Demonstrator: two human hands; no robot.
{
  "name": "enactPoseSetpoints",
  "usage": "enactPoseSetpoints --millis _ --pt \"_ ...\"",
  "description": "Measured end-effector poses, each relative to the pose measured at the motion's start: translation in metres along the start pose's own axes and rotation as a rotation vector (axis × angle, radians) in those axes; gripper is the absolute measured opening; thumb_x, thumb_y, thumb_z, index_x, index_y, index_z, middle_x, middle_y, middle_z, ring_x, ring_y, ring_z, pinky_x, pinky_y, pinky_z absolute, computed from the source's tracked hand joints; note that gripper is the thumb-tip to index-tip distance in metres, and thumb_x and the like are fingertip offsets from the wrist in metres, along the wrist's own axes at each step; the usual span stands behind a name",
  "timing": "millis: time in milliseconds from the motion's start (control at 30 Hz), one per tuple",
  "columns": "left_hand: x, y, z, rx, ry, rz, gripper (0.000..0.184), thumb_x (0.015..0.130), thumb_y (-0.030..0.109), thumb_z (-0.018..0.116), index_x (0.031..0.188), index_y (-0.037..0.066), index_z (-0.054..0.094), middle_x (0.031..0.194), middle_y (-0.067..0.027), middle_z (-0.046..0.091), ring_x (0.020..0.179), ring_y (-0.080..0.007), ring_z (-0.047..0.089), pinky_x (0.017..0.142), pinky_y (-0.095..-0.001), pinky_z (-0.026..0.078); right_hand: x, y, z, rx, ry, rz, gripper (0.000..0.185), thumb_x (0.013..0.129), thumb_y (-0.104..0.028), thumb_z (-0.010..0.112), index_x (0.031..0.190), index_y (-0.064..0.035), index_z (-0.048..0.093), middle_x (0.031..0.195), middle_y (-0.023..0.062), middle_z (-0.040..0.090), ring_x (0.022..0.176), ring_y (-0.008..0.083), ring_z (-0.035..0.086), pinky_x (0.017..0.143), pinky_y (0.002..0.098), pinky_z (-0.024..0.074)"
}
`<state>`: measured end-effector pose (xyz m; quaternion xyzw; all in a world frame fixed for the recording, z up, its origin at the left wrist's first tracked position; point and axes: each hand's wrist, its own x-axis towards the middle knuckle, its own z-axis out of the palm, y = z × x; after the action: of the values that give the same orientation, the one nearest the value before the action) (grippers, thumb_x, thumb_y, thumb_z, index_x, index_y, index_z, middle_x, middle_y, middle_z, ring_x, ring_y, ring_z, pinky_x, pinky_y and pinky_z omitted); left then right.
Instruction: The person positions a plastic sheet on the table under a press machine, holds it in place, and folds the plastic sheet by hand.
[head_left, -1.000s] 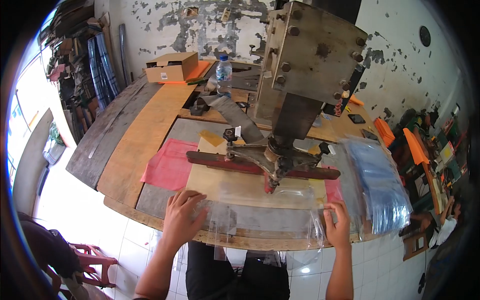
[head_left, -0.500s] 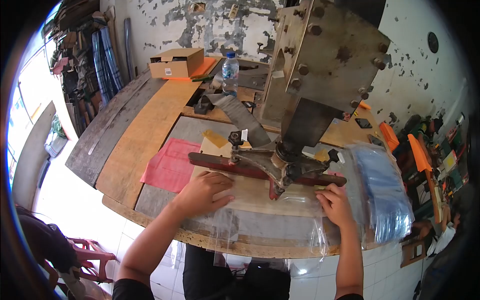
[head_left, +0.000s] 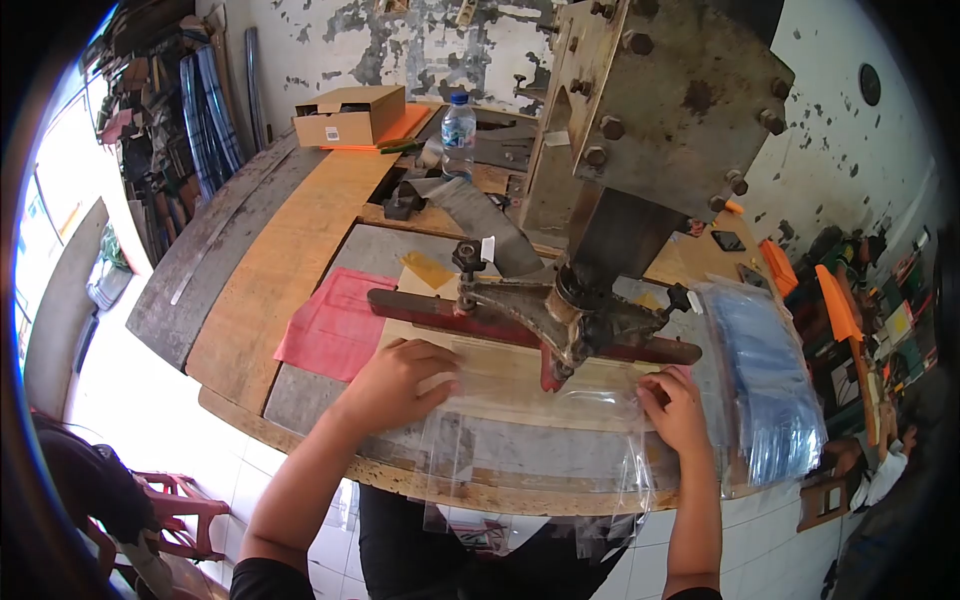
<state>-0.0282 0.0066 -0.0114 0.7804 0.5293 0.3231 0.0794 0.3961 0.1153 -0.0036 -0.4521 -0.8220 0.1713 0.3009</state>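
Spread near the front edge of a worn wooden worktable [head_left: 240, 290], a clear thin plastic sheet [head_left: 540, 455], partly hanging over that edge. Beside its left part, the left hand [head_left: 405, 385], fingers bent, thumb apart; at its right margin, the right hand [head_left: 678, 408], fingers curled, thumb near forefinger; gripping or mere touching impossible to tell for either. Along the right edge, a stack of bluish plastic sheets [head_left: 770, 370]; near the far-left corner, a brown cardboard box [head_left: 345, 118]. Beyond, a white wall with peeling paint [head_left: 430, 50]; below, a white tiled floor [head_left: 240, 480]. Cut off at the top, a bolted steel press [head_left: 690, 110]; at far left, a dark-clothed person [head_left: 90, 490], only partly visible. Sheet's far border lost in glare and transparency.
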Motion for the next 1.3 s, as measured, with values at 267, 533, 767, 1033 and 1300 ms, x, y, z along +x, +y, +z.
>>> enactPoseSetpoints --millis 267,533,767,1033,1300 --pt "-0.001 0.008 -0.002 0.025 0.014 -0.328 0.02 0.091 0.025 0.075 0.096 0.006 0.076 0.088 -0.0096 0.073 0.08 -0.028 0.072 0.073 -0.0403 0.057 -0.001 0.004 0.004 -0.041 0.029 0.054 0.013 0.089 -0.01 0.078 0.095 0.0009 0.074 0.088 0.0119 0.067 0.075 0.0255 0.068 0.068 0.0349 0.0524" --pt "-0.002 0.006 0.002 -0.052 0.05 -0.346 0.025 0.09 0.028 0.077 0.092 0.003 0.074 0.083 -0.0102 0.072 0.073 -0.028 0.071 0.068 -0.0396 0.056 -0.003 0.021 0.013 0.043 0.065 0.103 0.012 0.09 -0.011 0.077 0.094 -0.0004 0.074 0.086 0.0105 0.068 0.071 0.0216 0.064 0.067 0.034 0.0505" --pt "-0.002 0.007 0.003 -0.05 0.059 -0.341 0.026 0.09 0.029 0.077 0.092 0.003 0.074 0.082 -0.0101 0.071 0.074 -0.0279 0.071 0.069 -0.0395 0.056 -0.003 0.03 0.017 0.12 0.102 0.114 0.009 0.091 -0.008 0.075 0.095 -0.0005 0.073 0.085 0.0078 0.068 0.073 0.0168 0.063 0.069 0.0306 0.049" --pt "-0.002 0.006 0.002 -0.045 0.053 -0.33 0.027 0.09 0.028 0.077 0.093 0.002 0.074 0.085 -0.0108 0.07 0.075 -0.0288 0.071 0.07 -0.0399 0.056 -0.003 0.025 0.013 0.29 0.096 0.122 0.002 0.093 -0.001 0.069 0.094 0.0006 0.069 0.085 0.0013 0.065 0.077 0.0092 0.06 0.071 0.0257 0.047" --pt "-0.002 0.006 0.003 -0.112 0.092 -0.373 0.03 0.09 0.03 0.078 0.089 0.0 0.072 0.085 -0.0118 0.071 0.075 -0.0281 0.072 0.071 -0.0392 0.057 -0.006 0.028 0.008 0.407 0.001 0.084 0.004 0.09 -0.001 0.063 0.086 -0.0002 0.062 0.085 0.0008 0.06 0.078 0.0091 0.056 0.069 0.0257 0.0437"
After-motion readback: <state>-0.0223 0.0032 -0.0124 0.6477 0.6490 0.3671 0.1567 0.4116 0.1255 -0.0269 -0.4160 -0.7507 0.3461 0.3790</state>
